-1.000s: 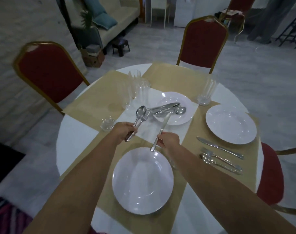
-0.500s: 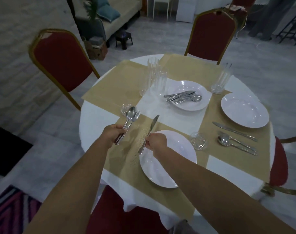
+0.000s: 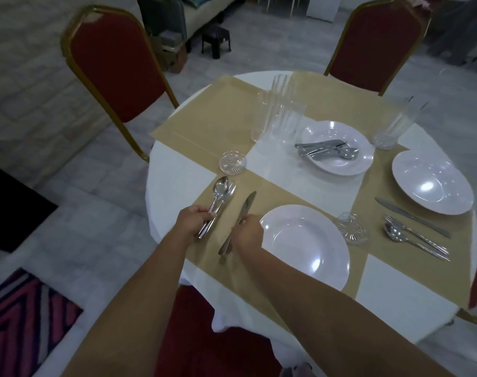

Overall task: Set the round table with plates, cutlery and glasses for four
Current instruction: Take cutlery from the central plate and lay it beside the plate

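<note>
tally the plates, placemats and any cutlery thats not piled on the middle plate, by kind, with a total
Plates: 3
Placemats: 4
Knives: 2, one in the right hand
Forks: 2, one in the left hand
Spoons: 2, one in the left hand
Total: 13

One camera sits on my head and looks forward and down, so I see the round table from above its near edge, at a steep slant. It is close: both my forearms run up from the bottom edge. My left hand, gripping a spoon and fork, and my right hand, pinching a knife, land just left of centre. The nearest plate lies just right of them. The wide lens bends the table's rim and takes in the far chair at the top, a second chair at upper left, and a striped rug at lower left.
</note>
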Action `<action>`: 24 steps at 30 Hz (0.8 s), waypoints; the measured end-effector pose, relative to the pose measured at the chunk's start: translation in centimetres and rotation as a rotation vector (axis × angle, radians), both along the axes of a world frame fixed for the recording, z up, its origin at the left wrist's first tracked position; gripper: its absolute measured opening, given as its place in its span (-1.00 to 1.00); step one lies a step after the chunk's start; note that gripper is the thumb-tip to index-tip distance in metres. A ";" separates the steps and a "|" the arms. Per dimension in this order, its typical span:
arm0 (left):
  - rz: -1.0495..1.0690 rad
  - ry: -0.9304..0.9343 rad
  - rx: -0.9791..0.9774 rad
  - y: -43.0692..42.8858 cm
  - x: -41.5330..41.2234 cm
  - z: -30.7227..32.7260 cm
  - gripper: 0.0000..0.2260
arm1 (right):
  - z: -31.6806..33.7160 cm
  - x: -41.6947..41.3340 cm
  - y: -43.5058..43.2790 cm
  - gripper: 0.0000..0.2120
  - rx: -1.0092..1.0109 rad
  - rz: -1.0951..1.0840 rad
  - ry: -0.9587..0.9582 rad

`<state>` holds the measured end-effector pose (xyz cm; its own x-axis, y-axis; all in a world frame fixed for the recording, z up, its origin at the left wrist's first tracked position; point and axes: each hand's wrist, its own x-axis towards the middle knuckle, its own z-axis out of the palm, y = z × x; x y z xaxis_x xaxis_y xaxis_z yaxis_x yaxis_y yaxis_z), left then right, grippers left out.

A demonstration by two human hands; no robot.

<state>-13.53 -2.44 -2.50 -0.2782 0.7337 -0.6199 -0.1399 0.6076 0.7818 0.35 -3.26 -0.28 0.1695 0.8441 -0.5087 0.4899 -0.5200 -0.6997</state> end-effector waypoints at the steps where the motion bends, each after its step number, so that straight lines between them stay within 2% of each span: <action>1: 0.011 -0.009 0.000 -0.1 0.0 -0.1 -0.87 | -0.2 0.0 0.0 -0.76 -0.001 0.007 -0.008; 12: 0.018 -0.021 0.032 -1.0 0.0 -0.8 -0.89 | -0.2 -0.4 -0.1 -0.71 -0.034 0.152 -0.171; 16: 0.025 0.008 0.052 -1.4 0.1 -1.1 -0.87 | 0.2 -0.1 -0.4 -0.67 0.044 0.269 -0.266; 19: 0.036 0.008 0.085 -1.8 0.4 -1.1 -0.80 | 0.7 0.3 -1.4 -0.71 0.205 0.578 -0.518; 21: 0.036 0.005 0.100 -1.9 0.3 -1.0 -0.80 | 0.4 1.0 -2.3 -0.82 0.448 0.777 -0.734; 24: 0.020 0.032 0.103 -2.0 0.2 -1.1 -0.81 | -1.4 1.9 -2.9 -0.78 0.498 0.892 -0.904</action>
<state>-13.32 -4.39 -3.61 -0.3120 0.7871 -0.5321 -0.1248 0.5213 0.8442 2.21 -6.18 -1.68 -0.4164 0.9007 -0.1242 0.9062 0.4222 0.0231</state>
